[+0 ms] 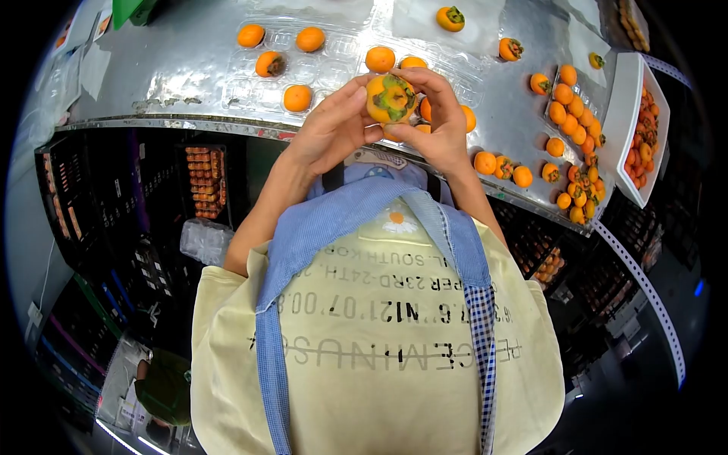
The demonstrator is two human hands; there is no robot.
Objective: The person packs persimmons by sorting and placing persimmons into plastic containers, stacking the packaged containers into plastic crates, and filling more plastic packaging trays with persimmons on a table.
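Cupping persimmon between part-curled left hand and right hand, fingertips on skin. Light grip could slip; persimmon could drop, bruising nearby persimmons.

Both hands hold a persimmon above the metal table.

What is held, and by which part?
A persimmon, held by its opposite sides between the left hand and right hand, leafy calyx facing the camera.
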